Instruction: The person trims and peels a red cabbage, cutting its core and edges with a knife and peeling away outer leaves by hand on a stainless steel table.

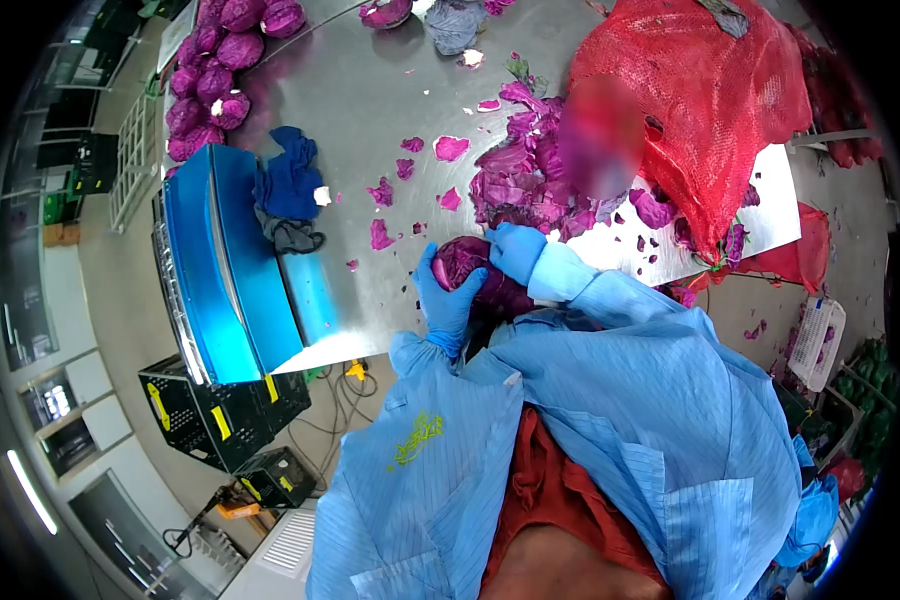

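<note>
Because the cabbage (460,259) at the bench's (345,105) near edge looks heavy, hard and a bit slick, cup its round side as your left hand (446,305) does, thumb and fingers spread, while your right hand (517,252) curls at its other side, its grip too hidden to tell.

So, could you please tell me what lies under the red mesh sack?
Purple leaves and the bright metal tabletop show along the lower side of the sack. Whatever lies beneath its middle is covered, so I cannot tell.
</note>
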Action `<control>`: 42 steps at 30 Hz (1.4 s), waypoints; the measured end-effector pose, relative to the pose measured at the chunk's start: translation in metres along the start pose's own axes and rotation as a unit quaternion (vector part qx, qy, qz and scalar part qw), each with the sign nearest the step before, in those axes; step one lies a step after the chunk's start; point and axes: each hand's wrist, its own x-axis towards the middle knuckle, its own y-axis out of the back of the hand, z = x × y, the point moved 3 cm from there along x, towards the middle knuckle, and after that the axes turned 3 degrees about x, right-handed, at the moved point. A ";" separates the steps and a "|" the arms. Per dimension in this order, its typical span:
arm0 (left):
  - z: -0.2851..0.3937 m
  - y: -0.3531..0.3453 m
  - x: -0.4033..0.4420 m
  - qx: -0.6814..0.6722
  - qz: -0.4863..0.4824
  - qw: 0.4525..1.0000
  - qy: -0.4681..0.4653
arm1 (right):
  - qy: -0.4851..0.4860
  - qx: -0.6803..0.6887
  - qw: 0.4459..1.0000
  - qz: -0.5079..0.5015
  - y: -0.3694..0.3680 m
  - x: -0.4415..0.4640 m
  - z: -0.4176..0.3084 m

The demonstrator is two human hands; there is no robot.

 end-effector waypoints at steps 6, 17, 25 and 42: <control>-0.024 0.012 0.004 -0.127 -0.014 0.992 0.016 | -0.051 0.240 0.968 0.042 -0.007 -0.005 0.037; -0.043 0.040 0.004 -0.416 -0.080 0.898 0.116 | -0.054 0.075 0.990 0.109 0.088 -0.034 0.002; 0.024 0.039 -0.010 -0.293 -0.128 0.947 0.020 | -0.149 0.332 0.913 -0.185 0.074 -0.021 -0.051; 0.026 0.045 -0.013 -0.279 -0.146 0.949 -0.025 | 0.014 0.248 0.968 0.022 0.051 -0.024 -0.023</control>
